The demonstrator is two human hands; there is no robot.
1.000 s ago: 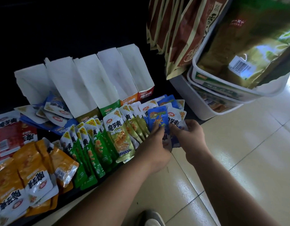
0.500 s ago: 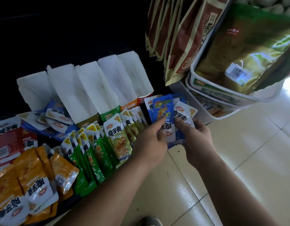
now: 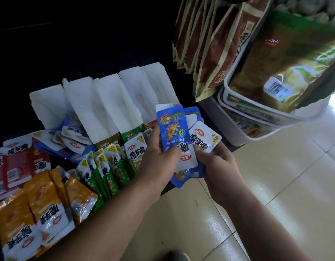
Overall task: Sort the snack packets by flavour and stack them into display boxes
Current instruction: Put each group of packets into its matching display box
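A pale tiled floor (image 3: pixel 275 194) spreads out to the right of and in front of the display boxes (image 3: pixel 110 102), a row of cartons with tall white flaps standing open against a dark background. Right of the display boxes, two stacked white tubs (image 3: pixel 257 117) sit on the floor. The upper tub holds a large green-gold bag (image 3: pixel 287 59) with a barcode label, and brown bags (image 3: pixel 210 44) hang in a row above the tubs' left edge.

In front of the display boxes, toward their left end, lies a heap of orange packets (image 3: pixel 40 204), with red packets (image 3: pixel 18 162) just behind them. Green packets (image 3: pixel 106 172) stand overlapped in a line directly in front of the middle boxes. Loose blue packets (image 3: pixel 72 134) spill from the leftmost box.

In front of the right end of the display boxes, both hands hold a fanned bundle of blue packets (image 3: pixel 172 132) lifted upright. The left hand (image 3: pixel 157 159) grips the bundle from the left, its thumb pressed across the front packet's lower white part and its fingers curled behind. The right hand (image 3: pixel 217 166) clasps the bundle from the right and below, its thumb on a white-topped packet tilted outward.

Well in front of the display boxes, the toe of a shoe (image 3: pixel 174 256) shows on the floor.
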